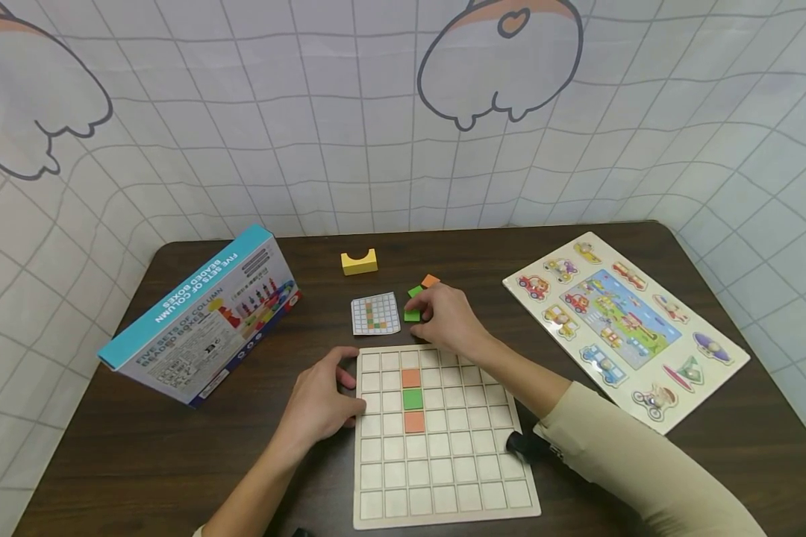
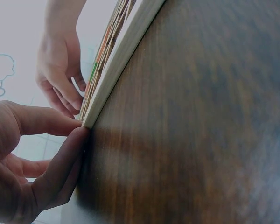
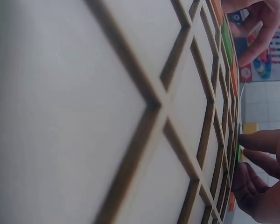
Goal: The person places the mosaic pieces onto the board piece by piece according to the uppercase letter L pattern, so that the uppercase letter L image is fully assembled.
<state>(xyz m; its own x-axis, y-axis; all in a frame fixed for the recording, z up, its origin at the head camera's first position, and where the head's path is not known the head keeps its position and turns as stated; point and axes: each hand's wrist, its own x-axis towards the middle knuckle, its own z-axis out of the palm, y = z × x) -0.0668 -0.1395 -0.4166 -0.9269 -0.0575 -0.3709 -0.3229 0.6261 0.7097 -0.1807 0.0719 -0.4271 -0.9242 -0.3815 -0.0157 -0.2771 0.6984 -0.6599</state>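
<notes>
A pale wooden grid board [image 1: 446, 477] lies on the table, with an orange tile [image 1: 411, 378], a green tile [image 1: 413, 399] and another orange tile [image 1: 414, 422] stacked in one column. My left hand [image 1: 319, 399] holds the board's left edge between thumb and fingers, seen close up in the left wrist view. Beyond the board's far edge, my right hand [image 1: 448, 317] pinches a loose green tile [image 1: 412, 316]. Another green tile [image 1: 415, 291] and an orange tile [image 1: 430, 281] lie just behind its fingers. A small pattern card [image 1: 375, 314] with a printed grid lies left of them.
A blue and white toy box [image 1: 201, 321] stands at the left. Behind the card is a yellow arched block [image 1: 359, 262]. A picture puzzle board [image 1: 625, 328] lies at the right, near my right forearm. A white gridded curtain [image 1: 349, 149] hangs behind the dark table [image 1: 309, 291].
</notes>
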